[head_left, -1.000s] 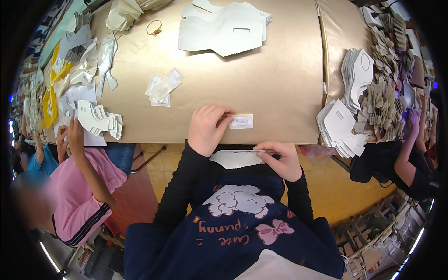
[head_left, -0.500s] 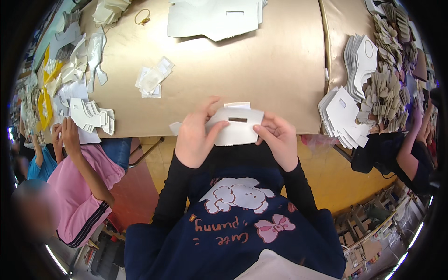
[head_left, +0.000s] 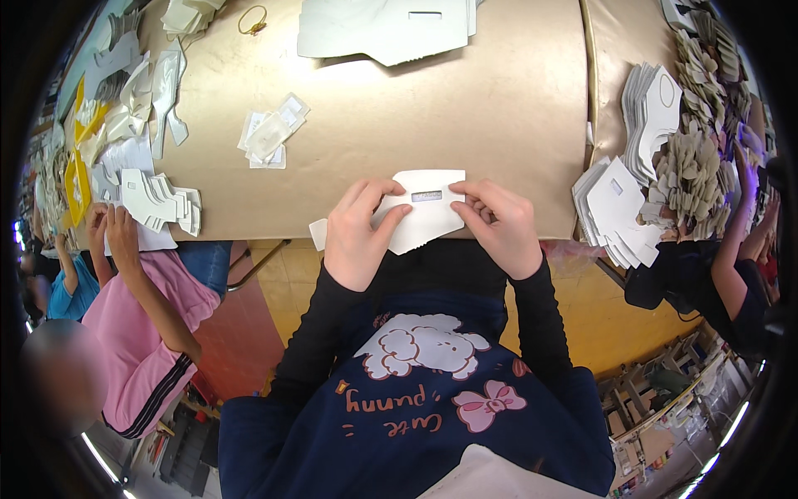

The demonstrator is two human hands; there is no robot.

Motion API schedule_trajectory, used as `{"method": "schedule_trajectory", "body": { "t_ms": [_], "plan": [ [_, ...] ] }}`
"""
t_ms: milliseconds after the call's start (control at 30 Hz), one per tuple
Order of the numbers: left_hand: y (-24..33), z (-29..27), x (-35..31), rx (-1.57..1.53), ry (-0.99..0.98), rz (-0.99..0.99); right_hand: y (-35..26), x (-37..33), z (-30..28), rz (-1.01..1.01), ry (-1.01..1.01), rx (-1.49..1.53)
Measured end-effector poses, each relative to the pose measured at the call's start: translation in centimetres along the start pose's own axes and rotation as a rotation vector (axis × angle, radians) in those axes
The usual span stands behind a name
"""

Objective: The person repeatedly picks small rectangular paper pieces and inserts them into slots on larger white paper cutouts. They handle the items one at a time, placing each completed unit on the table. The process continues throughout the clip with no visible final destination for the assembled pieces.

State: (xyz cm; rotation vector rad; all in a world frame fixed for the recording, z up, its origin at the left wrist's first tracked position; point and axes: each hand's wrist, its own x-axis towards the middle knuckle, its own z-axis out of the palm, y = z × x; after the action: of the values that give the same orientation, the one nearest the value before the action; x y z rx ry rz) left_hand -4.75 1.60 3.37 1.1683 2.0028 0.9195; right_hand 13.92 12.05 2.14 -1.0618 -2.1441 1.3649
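Seen from my remote post, the left hand (head_left: 357, 229) and right hand (head_left: 505, 229) steadied a flat white piece (head_left: 432, 229) at the near edge of the worktop (head_left: 374, 125). Half a second earlier its slot (head_left: 427, 197) had looked dark, with a white label visible just beyond; now the piece covered that spot and a speckled, greyish-purple strip filled the opening. I judged that slot and label had been brought into line, though the strip was too small for me to be certain it was the label's face.

The left thumb and forefinger pinched the piece left of the slot; the right thumb and forefinger pinched its right edge. The sheet looked thin, matte and fairly stiff, with a straight far edge and a finely notched near one. A pale corner poked out left of the left hand.

Farther left lay glossy, translucent rectangular cards (head_left: 270, 137); at the far side, broad white panels (head_left: 382, 33) overlapped, the top one slotted. Angular white cutouts (head_left: 615, 200) fanned out at right, beside a heap of curled beige pieces (head_left: 694, 175).
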Motion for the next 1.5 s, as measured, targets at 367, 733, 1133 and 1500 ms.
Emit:
{"method": "schedule_trajectory", "body": {
  "t_ms": [367, 733, 1133, 1500],
  "plan": [
    [0.12, 0.63, 0.03, -0.017, 0.037, -0.059, 0.70, -0.03, 0.22, 0.021, 0.008, 0.015],
    [0.07, 0.69, 0.18, -0.026, 0.029, -0.072, 0.82, -0.01, 0.19, 0.032, -0.004, 0.003],
    [0.25, 0.59, 0.20, -0.014, 0.007, -0.112, 0.81, 0.04, 0.21, 0.027, 0.001, 0.000],
    [0.28, 1.00, 0.22, -0.011, 0.058, -0.077, 0.57, 0.19, 0.26, 0.061, 0.000, 0.006]
  ]
}}
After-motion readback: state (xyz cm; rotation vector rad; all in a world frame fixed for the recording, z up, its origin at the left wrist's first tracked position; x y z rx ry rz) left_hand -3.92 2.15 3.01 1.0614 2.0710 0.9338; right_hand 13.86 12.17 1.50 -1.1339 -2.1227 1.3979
